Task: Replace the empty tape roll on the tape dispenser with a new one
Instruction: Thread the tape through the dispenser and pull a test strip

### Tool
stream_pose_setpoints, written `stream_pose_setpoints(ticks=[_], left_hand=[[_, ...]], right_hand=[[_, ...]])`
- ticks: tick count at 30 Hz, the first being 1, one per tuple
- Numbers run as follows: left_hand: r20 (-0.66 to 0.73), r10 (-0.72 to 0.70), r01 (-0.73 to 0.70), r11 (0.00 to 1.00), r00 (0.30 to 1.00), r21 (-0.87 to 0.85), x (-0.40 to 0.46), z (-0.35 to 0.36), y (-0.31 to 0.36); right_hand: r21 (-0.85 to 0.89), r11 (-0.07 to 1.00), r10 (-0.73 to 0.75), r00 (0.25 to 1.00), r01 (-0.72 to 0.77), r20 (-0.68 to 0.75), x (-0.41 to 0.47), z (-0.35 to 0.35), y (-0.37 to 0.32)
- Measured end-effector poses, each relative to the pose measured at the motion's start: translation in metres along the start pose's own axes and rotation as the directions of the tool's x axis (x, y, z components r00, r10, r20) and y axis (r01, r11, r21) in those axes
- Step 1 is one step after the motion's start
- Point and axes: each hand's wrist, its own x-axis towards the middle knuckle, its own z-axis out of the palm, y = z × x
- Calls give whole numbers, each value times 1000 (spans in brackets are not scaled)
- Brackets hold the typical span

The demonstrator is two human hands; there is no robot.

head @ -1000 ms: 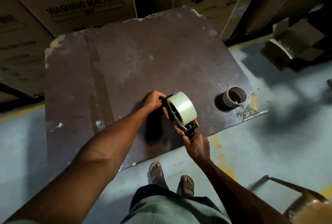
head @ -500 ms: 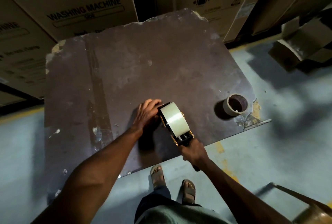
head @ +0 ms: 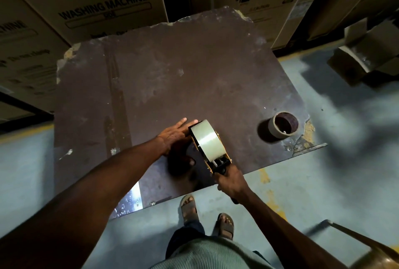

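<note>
Left hand [head: 176, 133]: we hold it flat and wide, fingers spread, pressed on the side of the new tape roll [head: 207, 140].
New tape roll: it sits in the tape dispenser [head: 216, 158], near the front edge of the counter [head: 172, 74].
Right hand [head: 230, 179]: we wrap it tight on the dispenser handle, just past the front edge.
How to do it well: we think we should hold the handle steady and push the roll straight on.
Empty roll [head: 282, 127]: it stands by the front right corner, with nothing inside.
</note>
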Motion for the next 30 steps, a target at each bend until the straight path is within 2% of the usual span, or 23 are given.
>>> stream_pose_setpoints(ticks=[6,13,17,21,25,30], left_hand=[[4,-17,17,999,1000,-48,-1,-6,4],[0,-98,98,993,995,-71,-2,-6,12],[-71,7,-16,993,997,-121,0,-3,33],[-146,81,-106,980,986,-171,-2,5,53],[-177,108,-139,975,978,-174,-4,7,59],[-153,107,-134,975,982,-179,-4,7,61]], right_hand=[[21,999,-35,997,37,-72,3,2,7],[-70,997,-43,994,36,-105,-15,1,34],[-54,998,-24,990,17,-136,-21,0,31],[-61,998,-14,995,8,-99,-33,-4,46],[-57,998,2,995,-8,-102,-43,-5,51],[-65,998,-16,993,9,-113,-48,-6,48]])
